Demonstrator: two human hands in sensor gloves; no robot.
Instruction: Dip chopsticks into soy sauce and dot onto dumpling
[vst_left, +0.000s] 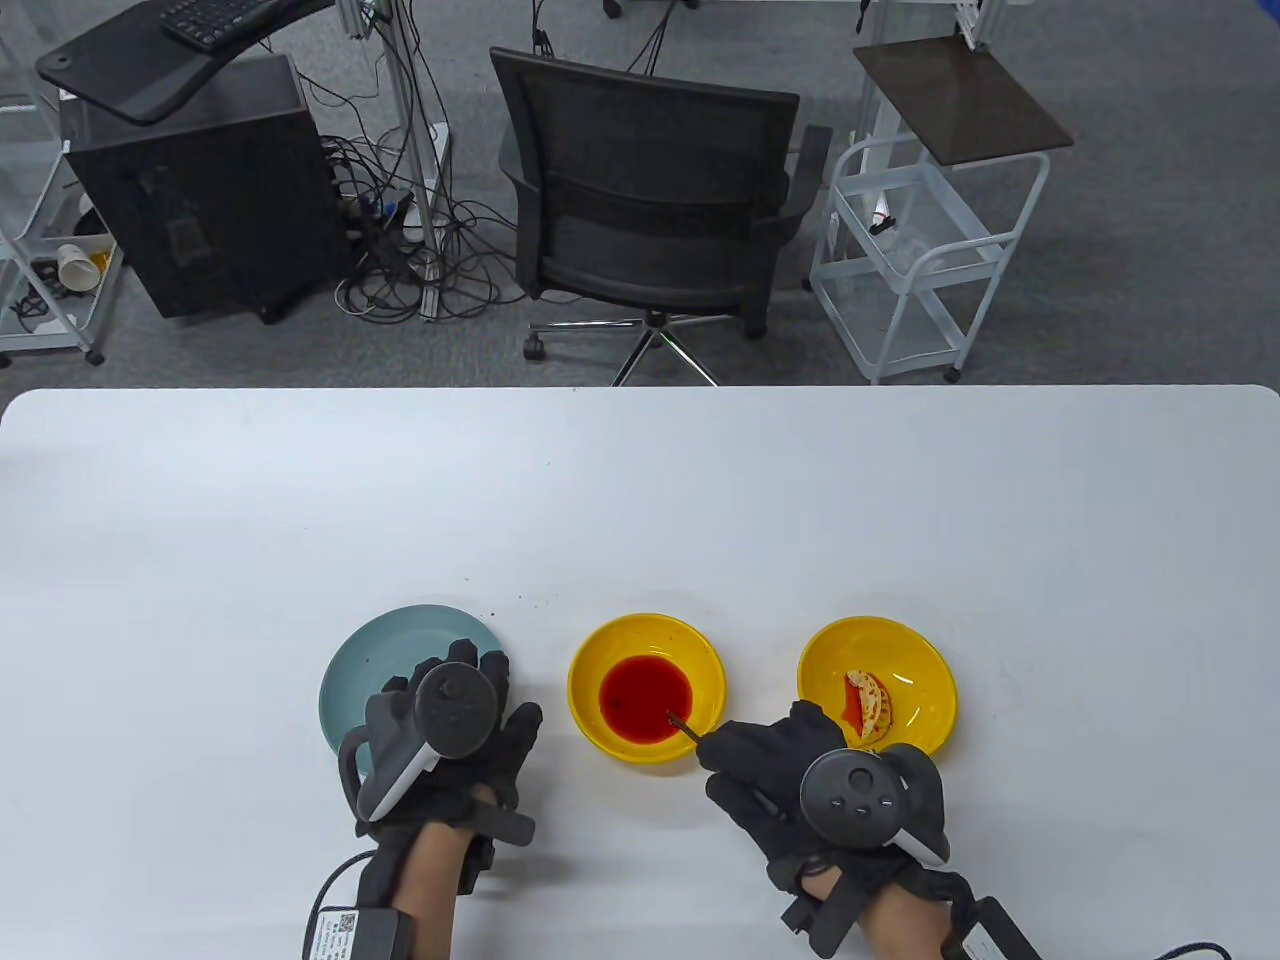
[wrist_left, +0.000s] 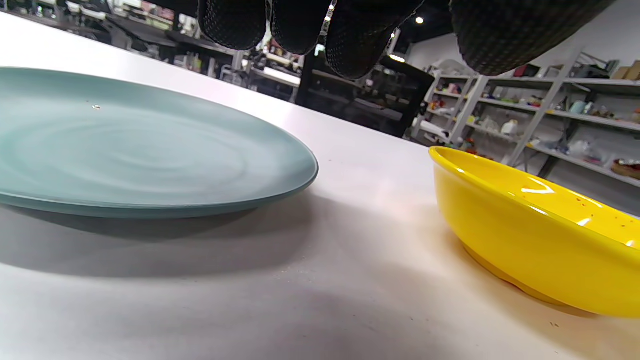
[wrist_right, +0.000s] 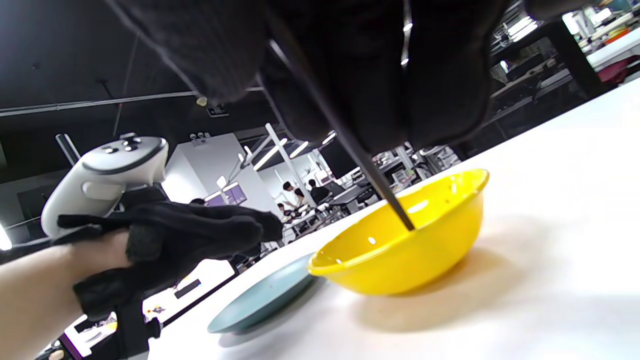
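I have the chopsticks (vst_left: 683, 724) gripped in my right hand (vst_left: 790, 790), their dark tips (wrist_right: 407, 225) angled down over the near rim of the yellow sauce bowl (vst_left: 647, 686) and, as the table view shows it, touching the red soy sauce (vst_left: 645, 699) at its near right edge. That bowl is my landmark: it sits mid-table so the dip and the dot are one short swing apart. Just right of it, not touching, the second yellow bowl (vst_left: 878, 685) holds the dumpling (vst_left: 868, 708), golden and lying on its side, untouched as far as I can tell. Left of the sauce bowl, the blue-grey plate (vst_left: 400, 660) lies flat with nothing visible on it.

My right hand comes in from the near right of the sauce bowl, fingers (vst_left: 735, 745) bunched round the sticks, which cross the right wrist view as one thin dark line; I cannot tell both sticks apart there. My left hand (vst_left: 450, 740) hovers over the near right part of the plate, gripping nothing, fingertips (wrist_left: 350, 45) loosely extended above the table, out of the way.

I judge the dip in progress; the dotting is not yet done.
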